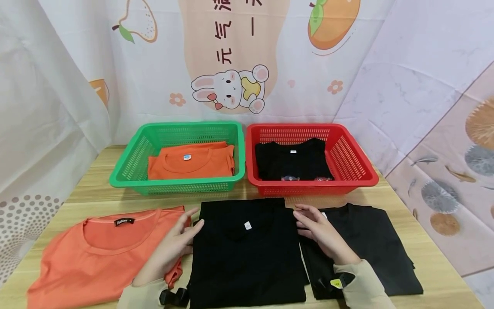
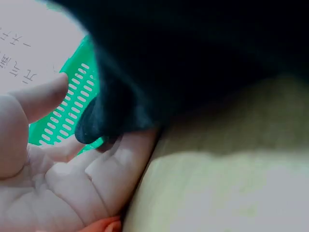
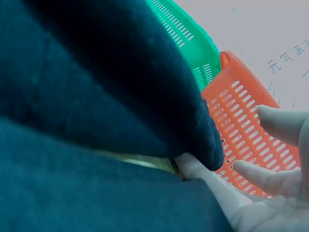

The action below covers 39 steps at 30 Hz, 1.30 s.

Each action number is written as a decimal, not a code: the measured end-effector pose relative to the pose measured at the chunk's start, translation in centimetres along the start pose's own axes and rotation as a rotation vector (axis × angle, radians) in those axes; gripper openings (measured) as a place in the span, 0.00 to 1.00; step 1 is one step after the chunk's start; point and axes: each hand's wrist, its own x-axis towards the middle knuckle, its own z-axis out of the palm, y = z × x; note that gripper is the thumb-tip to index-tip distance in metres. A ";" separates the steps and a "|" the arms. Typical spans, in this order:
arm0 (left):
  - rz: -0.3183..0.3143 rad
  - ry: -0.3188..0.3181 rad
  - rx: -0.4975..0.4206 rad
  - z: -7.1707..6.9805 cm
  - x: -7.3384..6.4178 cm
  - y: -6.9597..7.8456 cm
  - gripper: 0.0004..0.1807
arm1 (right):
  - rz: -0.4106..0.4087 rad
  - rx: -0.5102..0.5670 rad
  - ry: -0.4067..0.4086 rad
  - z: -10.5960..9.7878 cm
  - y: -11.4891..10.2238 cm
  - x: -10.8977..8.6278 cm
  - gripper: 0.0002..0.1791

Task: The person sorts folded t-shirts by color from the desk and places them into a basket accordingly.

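black shirt (image 1: pixel 247 262) — left grip (image 1: pixel 178 236), right grip (image 1: pixel 317 227) at its edges — loosely spread

Plain wood table (image 1: pixel 90 189), green basket (image 1: pixel 177 184) and red basket (image 1: pixel 312 183) side by side at the back. Up front it's got an orange shirt (image 1: pixel 88 270) left, a dark shirt (image 1: pixel 370 244) right and a black shirt (image 1: pixel 247 266) between, can't tell if that one's fully down.

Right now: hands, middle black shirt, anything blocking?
Left hand and right hand at opposite edges, some fingers underneath. Middle black shirt folded between them. No obstruction visible; orange shirt and another black shirt flank it.
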 end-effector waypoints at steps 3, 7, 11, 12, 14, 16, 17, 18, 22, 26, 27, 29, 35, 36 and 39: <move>-0.010 -0.065 0.009 -0.1 0.0 0.0 0.38 | -0.011 -0.013 -0.005 -0.1 0.1 0.1 0.31; 0.013 -0.113 0.042 -0.2 0.1 -0.2 0.42 | -0.014 -0.029 -0.025 -0.2 0.1 0.1 0.32; 0.059 -0.086 0.098 -0.1 0.3 -0.7 0.46 | -0.017 -0.044 -0.048 -0.4 0.3 0.2 0.32; 0.067 -0.068 0.111 0.0 0.3 -0.8 0.45 | -0.018 -0.048 -0.056 -0.4 0.3 0.2 0.32; 0.076 -0.041 0.124 0.1 0.4 -0.9 0.44 | -0.024 -0.060 -0.073 -0.5 0.3 0.2 0.32; 0.071 -0.017 0.129 0.2 0.5 -1.1 0.42 | -0.038 -0.076 -0.099 -0.5 0.4 0.1 0.31; 0.072 -0.012 0.134 0.2 0.5 -1.1 0.41 | -0.049 -0.085 -0.120 -0.5 0.4 0.1 0.30; 0.074 -0.014 0.140 0.2 0.5 -1.1 0.40 | -0.062 -0.092 -0.145 -0.6 0.4 0.2 0.29; 0.087 -0.033 0.147 0.2 0.6 -1.1 0.39 | -0.139 -0.146 -0.253 -0.7 0.5 0.2 0.22; 0.098 -0.048 0.132 0.2 0.6 -1.0 0.38 | -0.224 -0.241 -0.312 -0.7 0.7 0.3 0.21; 0.095 -0.046 0.126 0.2 0.6 -1.0 0.38 | -0.238 -0.262 -0.320 -0.8 0.8 0.3 0.22; 0.093 -0.038 0.119 0.3 0.6 -1.0 0.37 | -0.252 -0.294 -0.329 -0.9 0.8 0.2 0.24; 0.107 -0.026 0.099 0.4 0.4 -0.6 0.36 | -0.249 -0.274 -0.335 -1.0 0.9 0.3 0.29; 0.109 -0.019 0.100 0.4 0.3 -0.4 0.35 | -0.249 -0.253 -0.337 -0.9 0.9 0.4 0.30; 0.115 0.009 0.112 0.6 0.0 0.1 0.32 | -0.248 -0.194 -0.343 -0.8 0.6 0.3 0.31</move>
